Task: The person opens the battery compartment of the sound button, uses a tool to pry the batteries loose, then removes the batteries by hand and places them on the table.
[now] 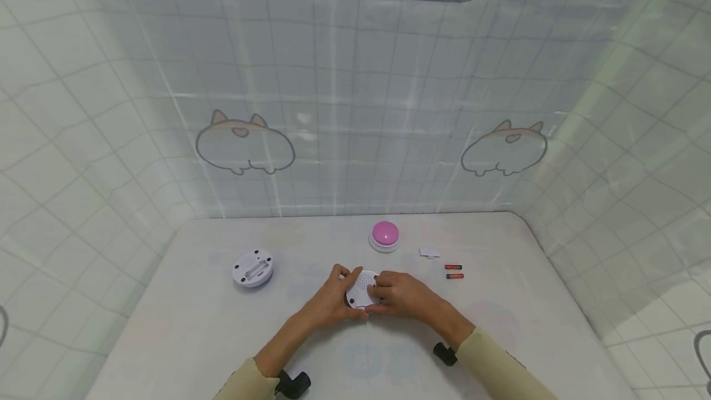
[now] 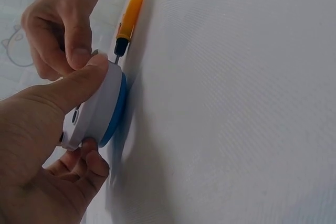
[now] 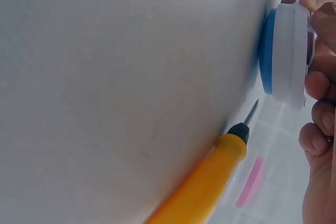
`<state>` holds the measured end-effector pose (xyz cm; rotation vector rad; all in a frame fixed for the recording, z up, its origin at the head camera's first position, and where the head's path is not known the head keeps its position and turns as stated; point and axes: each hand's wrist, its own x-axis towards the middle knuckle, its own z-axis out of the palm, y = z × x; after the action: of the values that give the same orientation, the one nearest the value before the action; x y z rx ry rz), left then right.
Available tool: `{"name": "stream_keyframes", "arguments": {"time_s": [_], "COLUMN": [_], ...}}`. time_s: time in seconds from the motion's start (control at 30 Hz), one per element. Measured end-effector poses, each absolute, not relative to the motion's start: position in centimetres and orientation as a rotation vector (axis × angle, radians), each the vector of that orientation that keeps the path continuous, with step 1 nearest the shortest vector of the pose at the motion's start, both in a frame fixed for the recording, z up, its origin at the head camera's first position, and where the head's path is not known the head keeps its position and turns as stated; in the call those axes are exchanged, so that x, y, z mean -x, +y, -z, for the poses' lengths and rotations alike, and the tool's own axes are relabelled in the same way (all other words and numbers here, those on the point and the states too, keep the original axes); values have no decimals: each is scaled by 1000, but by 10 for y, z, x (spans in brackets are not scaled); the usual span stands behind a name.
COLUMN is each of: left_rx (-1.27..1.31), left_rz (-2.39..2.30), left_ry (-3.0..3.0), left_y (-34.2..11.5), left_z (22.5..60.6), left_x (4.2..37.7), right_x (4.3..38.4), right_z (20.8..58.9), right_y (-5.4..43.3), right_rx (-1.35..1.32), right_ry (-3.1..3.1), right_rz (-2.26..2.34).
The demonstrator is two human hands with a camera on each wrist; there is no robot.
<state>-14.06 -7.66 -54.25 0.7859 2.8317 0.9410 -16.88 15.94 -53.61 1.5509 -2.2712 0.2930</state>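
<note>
My left hand (image 1: 336,295) grips a round white-cased push button (image 1: 360,289) by its rim, thumb along one side and fingers around the other. The button is turned over: its back with speaker holes faces up, and its blue dome (image 2: 114,111) points at the table. Against that back, my right hand (image 1: 405,295) has its fingers curled, thumb at the near edge; its fingertips hide part of the back. A yellow-handled screwdriver (image 3: 202,179) lies beside the button, hidden in the head view. Past the right hand sit a small white battery cover (image 1: 429,252) and two red batteries (image 1: 453,267).
Farther off stands a pink push button (image 1: 386,234), dome up. To the left, another white button (image 1: 252,268) lies upside down with its battery compartment uncovered. White curtains with cartoon dogs (image 1: 244,144) enclose the table (image 1: 183,326) at the back and sides.
</note>
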Motion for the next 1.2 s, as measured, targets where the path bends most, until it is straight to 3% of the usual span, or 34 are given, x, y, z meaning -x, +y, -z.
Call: {"name": "stream_keyframes", "arguments": {"time_s": [0.73, 1.2], "left_rx": [-739, -705], "left_rz": [-916, -913], "left_ry": [2821, 2832], "left_y": [-77, -73], "left_z": [535, 534], "left_x": [143, 144], "right_x": [161, 156], "right_z": [528, 515], "right_y": [158, 175], "right_rx": [-1560, -1355], "right_ry": [-2330, -2263], "right_rz": [-304, -303]}}
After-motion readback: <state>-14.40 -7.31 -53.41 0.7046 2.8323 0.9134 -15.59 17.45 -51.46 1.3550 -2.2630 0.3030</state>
